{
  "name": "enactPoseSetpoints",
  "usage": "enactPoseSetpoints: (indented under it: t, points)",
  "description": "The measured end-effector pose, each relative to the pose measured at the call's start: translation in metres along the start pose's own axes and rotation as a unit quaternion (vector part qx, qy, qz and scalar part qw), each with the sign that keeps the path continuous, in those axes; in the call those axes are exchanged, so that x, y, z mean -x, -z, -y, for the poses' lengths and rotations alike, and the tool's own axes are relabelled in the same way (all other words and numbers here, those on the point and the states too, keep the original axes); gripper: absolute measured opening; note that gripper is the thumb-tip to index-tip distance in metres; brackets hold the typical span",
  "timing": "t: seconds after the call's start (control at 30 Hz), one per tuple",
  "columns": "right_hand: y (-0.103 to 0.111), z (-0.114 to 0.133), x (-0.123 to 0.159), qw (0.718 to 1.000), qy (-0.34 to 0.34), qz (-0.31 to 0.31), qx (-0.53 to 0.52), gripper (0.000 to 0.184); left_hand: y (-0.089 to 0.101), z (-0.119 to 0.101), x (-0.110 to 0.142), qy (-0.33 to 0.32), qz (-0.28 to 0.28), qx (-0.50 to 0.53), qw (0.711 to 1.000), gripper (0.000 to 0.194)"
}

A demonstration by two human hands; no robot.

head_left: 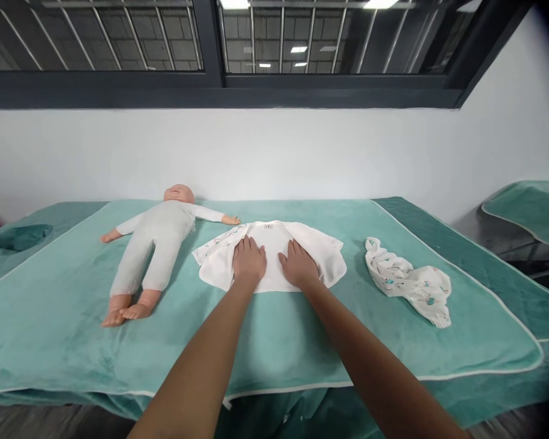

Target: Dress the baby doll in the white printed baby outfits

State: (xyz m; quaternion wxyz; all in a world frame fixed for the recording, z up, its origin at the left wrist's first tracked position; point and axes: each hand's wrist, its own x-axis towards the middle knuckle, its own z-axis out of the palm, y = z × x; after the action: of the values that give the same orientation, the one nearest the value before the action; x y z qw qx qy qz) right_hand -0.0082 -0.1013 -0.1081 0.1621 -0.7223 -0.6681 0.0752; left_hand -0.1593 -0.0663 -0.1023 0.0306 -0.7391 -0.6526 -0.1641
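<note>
Head view: Two bare hands press down on a white long-sleeved infant top (274,268), laid open with its collar label (268,226) toward the wall (279,152), on a mint-green plush blanket (302,360). Clock directions run from the garment's middle, twelve at the wall. The left hand (249,259) lies flat at about eight o'clock, the right hand (299,262) at about four; both are spread palm down, gripping nothing, fingers toward twelve with a narrow strip of cloth between them. The step in hand appears to be smoothing the opened panels outward. A next move would call for lifting both palms straight off, so the light fabric does not drag or fold back on itself. At nine o'clock, a baby doll (167,225) with a soft white body lies on its back, head at ten, its nearer hand just beside the garment's edge. Well apart, just past three o'clock, rests a crumpled printed infant garment (409,281), its cut impossible to tell.
</note>
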Motion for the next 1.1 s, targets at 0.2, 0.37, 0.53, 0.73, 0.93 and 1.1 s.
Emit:
enactPoseSetpoints:
  t: [0.2, 0.37, 0.53, 0.73, 0.93, 1.1]
  points:
    - [-0.002, 0.001, 0.017, 0.999, 0.021, -0.029, 0.028, 0.066, 0.005, 0.011, 0.023, -0.033, 0.007, -0.003, 0.999, 0.062]
    - [0.002, -0.009, 0.045, 0.997, 0.006, -0.050, 0.050, 0.065, 0.015, 0.015, 0.044, -0.044, 0.014, -0.009, 0.999, 0.061]
    - [0.002, -0.031, 0.100, 0.993, -0.005, -0.090, 0.074, 0.065, 0.032, 0.039, 0.102, -0.127, 0.023, 0.032, 0.991, 0.057]
    - [-0.012, -0.020, 0.142, 0.990, 0.037, -0.125, 0.057, 0.067, 0.048, 0.090, 0.170, -0.158, 0.047, 0.137, 0.977, 0.056]
    - [0.006, 0.046, 0.073, 0.988, 0.120, -0.079, -0.064, 0.067, 0.112, 0.142, 0.144, -0.061, -0.106, 0.215, 0.969, 0.044]
    - [0.009, 0.140, -0.039, 0.974, 0.165, 0.006, -0.156, 0.058, 0.133, 0.224, 0.072, 0.085, -0.117, 0.167, 0.975, 0.058]
